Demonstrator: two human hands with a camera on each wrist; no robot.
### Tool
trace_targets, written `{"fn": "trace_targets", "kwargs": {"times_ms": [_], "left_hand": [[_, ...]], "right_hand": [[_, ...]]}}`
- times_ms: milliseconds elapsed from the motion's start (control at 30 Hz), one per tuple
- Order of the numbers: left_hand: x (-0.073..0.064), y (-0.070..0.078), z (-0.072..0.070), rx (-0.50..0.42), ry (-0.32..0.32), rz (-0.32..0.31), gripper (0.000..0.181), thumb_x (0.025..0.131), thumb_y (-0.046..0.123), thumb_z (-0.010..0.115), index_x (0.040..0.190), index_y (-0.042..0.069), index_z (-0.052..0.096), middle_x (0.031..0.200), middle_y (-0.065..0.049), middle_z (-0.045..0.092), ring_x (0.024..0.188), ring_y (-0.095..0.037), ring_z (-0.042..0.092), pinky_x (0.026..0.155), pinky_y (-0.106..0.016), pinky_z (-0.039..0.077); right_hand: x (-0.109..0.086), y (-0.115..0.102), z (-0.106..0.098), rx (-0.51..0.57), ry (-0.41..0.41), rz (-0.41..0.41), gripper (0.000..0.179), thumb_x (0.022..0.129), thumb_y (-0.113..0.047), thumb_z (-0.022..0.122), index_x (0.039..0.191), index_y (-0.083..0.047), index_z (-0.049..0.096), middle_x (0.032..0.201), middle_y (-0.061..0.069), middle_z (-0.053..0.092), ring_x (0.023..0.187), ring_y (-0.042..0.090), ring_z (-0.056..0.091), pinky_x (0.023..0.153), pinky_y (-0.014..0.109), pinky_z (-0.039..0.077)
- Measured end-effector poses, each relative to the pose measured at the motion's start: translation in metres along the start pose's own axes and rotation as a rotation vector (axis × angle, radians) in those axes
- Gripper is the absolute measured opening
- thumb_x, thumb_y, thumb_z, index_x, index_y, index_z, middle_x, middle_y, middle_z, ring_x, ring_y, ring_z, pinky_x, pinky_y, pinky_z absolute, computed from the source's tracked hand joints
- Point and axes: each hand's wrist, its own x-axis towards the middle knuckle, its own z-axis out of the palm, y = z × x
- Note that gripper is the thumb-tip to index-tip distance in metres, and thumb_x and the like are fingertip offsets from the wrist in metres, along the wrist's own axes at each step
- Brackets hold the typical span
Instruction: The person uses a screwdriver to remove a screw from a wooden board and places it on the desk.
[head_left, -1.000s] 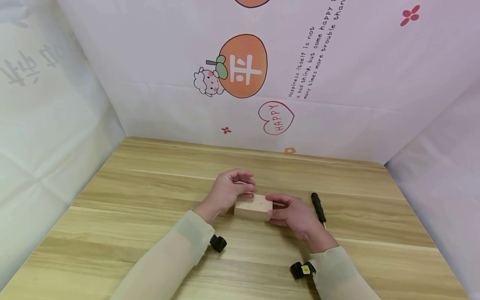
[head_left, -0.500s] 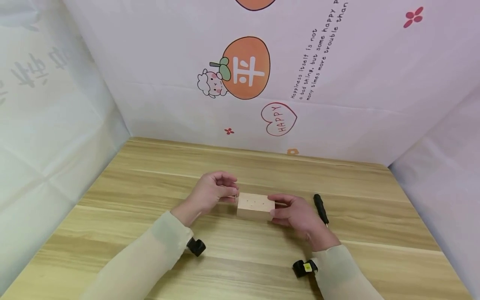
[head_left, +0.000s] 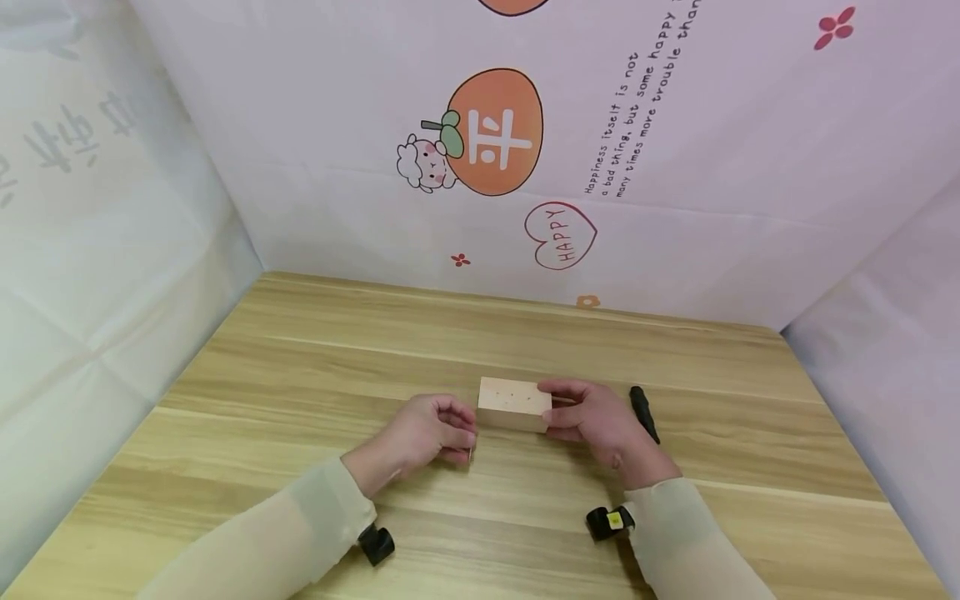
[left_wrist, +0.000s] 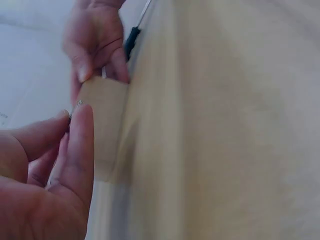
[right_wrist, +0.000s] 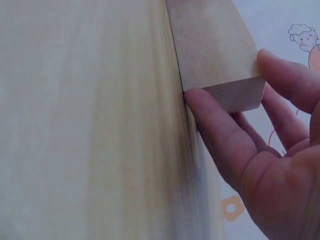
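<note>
A pale wooden block (head_left: 512,395) with several small holes in its top face lies in front of the person. My right hand (head_left: 592,419) grips its right end, thumb on the near side and fingers at the far side; the right wrist view shows the block (right_wrist: 215,45) between thumb and fingers. Just left of the block, nearer the person, my left hand (head_left: 438,429) pinches a small screw (head_left: 471,454) between thumb and fingertips. Its threaded end (left_wrist: 78,104) sticks out of the pinch in the left wrist view; the rest is hidden by the fingers.
A screwdriver with a black handle (head_left: 643,414) lies to the right of my right hand, its shaft hidden behind the forearm in the head view. Printed white cloth (head_left: 337,167) walls in the wood-grain table (head_left: 360,333) at the back and sides.
My left hand, with the screw in its pinch, has moved from over the block to its left, then toward the person. The right hand keeps its grip, the block shifting slightly away.
</note>
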Motion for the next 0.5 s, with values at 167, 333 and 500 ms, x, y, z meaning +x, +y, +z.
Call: {"fn": "trace_targets", "kwargs": {"times_ms": [167, 333, 500], "left_hand": [[-0.0024, -0.0069, 0.0047, 0.041, 0.040, -0.035, 0.023, 0.084, -0.014, 0.071, 0.105, -0.008, 0.063, 0.093, -0.019, 0.064, 0.076, -0.025, 0.068, 0.069, -0.038, 0.059], [-0.0033, -0.0103, 0.0076, 0.084, 0.055, -0.035, 0.022, 0.084, -0.014, 0.071, 0.103, -0.007, 0.064, 0.091, -0.018, 0.063, 0.075, -0.024, 0.068, 0.068, -0.037, 0.059], [-0.0028, -0.0108, 0.0102, 0.115, 0.069, -0.029, 0.020, 0.084, -0.014, 0.071, 0.101, -0.007, 0.064, 0.089, -0.019, 0.063, 0.074, -0.024, 0.068, 0.068, -0.035, 0.059]], "right_hand": [[0.0000, 0.0000, -0.0005, 0.006, -0.007, -0.007, 0.046, 0.089, 0.005, 0.071, 0.134, -0.001, 0.062, 0.138, 0.019, 0.052, 0.106, 0.029, 0.063, 0.083, 0.043, 0.056], [-0.0013, -0.0021, 0.0005, 0.012, -0.007, -0.005, 0.047, 0.088, 0.006, 0.071, 0.134, -0.001, 0.062, 0.138, 0.020, 0.052, 0.108, 0.029, 0.063, 0.083, 0.043, 0.056], [-0.0018, -0.0027, 0.0006, 0.014, -0.007, -0.005, 0.048, 0.088, 0.006, 0.072, 0.134, 0.000, 0.062, 0.138, 0.021, 0.051, 0.108, 0.030, 0.063, 0.083, 0.043, 0.056]]}}
